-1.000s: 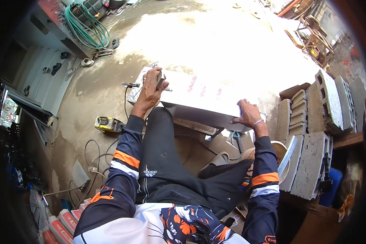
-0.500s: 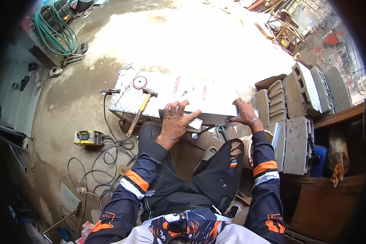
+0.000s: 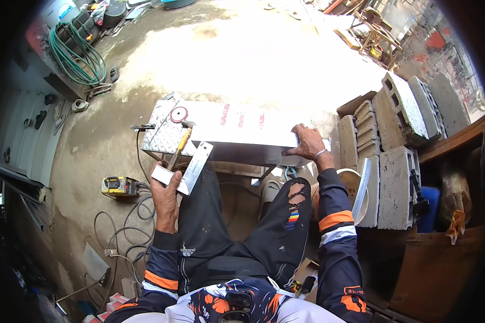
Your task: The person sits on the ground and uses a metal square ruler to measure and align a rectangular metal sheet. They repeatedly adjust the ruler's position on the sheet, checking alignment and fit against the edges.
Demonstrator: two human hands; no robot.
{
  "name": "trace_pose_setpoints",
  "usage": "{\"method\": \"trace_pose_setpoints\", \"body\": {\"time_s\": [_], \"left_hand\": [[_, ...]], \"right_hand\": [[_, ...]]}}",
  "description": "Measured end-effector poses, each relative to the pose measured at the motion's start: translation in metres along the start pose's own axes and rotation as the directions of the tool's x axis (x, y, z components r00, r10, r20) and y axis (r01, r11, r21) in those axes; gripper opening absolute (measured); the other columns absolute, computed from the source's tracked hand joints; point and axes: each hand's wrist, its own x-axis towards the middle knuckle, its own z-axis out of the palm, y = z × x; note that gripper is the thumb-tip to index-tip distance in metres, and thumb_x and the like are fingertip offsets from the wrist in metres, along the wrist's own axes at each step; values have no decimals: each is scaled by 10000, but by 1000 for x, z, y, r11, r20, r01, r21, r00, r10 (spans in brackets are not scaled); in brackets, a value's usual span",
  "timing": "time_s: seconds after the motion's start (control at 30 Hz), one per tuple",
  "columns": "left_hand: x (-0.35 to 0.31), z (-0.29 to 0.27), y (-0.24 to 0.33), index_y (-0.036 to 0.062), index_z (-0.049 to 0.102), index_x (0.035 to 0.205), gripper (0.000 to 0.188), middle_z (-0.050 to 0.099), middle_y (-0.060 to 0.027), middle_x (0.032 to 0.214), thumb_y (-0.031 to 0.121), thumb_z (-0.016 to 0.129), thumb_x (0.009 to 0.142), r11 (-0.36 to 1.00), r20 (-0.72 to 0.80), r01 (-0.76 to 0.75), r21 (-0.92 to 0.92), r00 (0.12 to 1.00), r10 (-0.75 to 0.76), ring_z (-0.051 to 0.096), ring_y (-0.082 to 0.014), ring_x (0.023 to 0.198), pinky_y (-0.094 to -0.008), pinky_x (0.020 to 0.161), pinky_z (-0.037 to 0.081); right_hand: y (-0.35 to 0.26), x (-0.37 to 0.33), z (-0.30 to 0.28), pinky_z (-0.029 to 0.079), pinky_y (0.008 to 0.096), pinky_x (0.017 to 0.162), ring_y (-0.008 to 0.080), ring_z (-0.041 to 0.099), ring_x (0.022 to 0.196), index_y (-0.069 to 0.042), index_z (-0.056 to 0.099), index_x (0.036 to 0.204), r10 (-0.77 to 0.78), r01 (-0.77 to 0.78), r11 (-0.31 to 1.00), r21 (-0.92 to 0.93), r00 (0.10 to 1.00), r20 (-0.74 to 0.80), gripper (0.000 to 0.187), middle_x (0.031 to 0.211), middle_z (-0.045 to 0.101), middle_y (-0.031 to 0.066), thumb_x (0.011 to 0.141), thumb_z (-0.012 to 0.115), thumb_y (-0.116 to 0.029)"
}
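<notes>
My left hand [image 3: 166,199] is closed around a silvery L-shaped try square [image 3: 198,164], held left of my left knee with its blade pointing away from me. At the right end of a low work table, my right hand [image 3: 307,142] grips a bent metal sheet [image 3: 242,121], fingers on top and thumb against the front edge. Red print marks its bright white top. A hammer with a yellow handle [image 3: 183,139] lies to the left, its lower end partly hidden behind the square. Beyond it, a red-rimmed disc [image 3: 179,114] rests on a diamond-pattern plate [image 3: 159,132].
A clamp [image 3: 143,128] with a cable sits at the table's left edge. On the floor are a yellow-black power unit [image 3: 119,186] and coiled cables [image 3: 129,229]. Concrete blocks [image 3: 396,177] stand on the right, beside a round container [image 3: 350,188]. A green hose [image 3: 73,59] hangs far left.
My left hand has left the sheet's front edge and moved left and nearer, now with the square raised in it. My right hand and the sheet have shifted slightly left.
</notes>
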Motion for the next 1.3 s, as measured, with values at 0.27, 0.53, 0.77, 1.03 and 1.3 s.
{"method": "trace_pose_setpoints", "body": {"time_s": [0.27, 0.53, 0.77, 1.03, 1.3], "left_hand": [[-42, -65, -8, 143, 564, 1139, 280, 675, -39, 994, 134, 756, 935, 904, -11, 425, -51, 905, -426, 696, -196, 893, -373, 717, 600], [-11, -121, 39, 5, 612, 1341, 406, 709, -66, 1056, 114, 721, 966, 697, 369, 179, 694, 743, -558, 678, -146, 887, -315, 793, 567], [-41, -87, 41, 55, 595, 1370, 468, 632, -204, 1325, 326, 689, 1000, 451, 436, -280, 848, 852, -291, 568, -376, 1255, -458, 1069, 443], [12, 65, 43, 120, 620, 1302, 459, 612, -105, 1219, 261, 777, 895, 136, 738, -787, 602, 613, 283, 539, -328, 1158, -462, 1034, 376], [73, 113, -10, 221, 642, 1365, 574, 561, -73, 1126, 286, 826, 824, -53, 919, -929, 367, 353, 173, 530, -306, 1103, -454, 992, 439]], "right_hand": [[8, -3, 1, 464, 489, 1002, 350, 670, 1129, -85, 615, 1244, -10, 10, 1000, 27, 1000, -16, 830, 1198, 685, 162, 665, 901, -607], [12, -4, 7, 478, 482, 995, 340, 678, 1090, -78, 636, 1224, -30, 29, 999, -30, 998, -58, 899, 1152, 685, 147, 659, 845, -745], [11, -6, 5, 485, 481, 988, 350, 675, 1113, -90, 626, 1248, -1, 2, 1000, 7, 999, -37, 881, 1163, 686, 151, 648, 879, -684], [10, -3, -2, 483, 480, 972, 340, 658, 1108, -102, 645, 1236, 51, -51, 998, 43, 999, -9, 852, 1153, 684, 145, 630, 897, -645], [2, -5, 3, 494, 475, 946, 346, 665, 1089, -100, 644, 1222, 28, -26, 999, 46, 999, -43, 800, 1153, 685, 144, 656, 893, -607]]}}
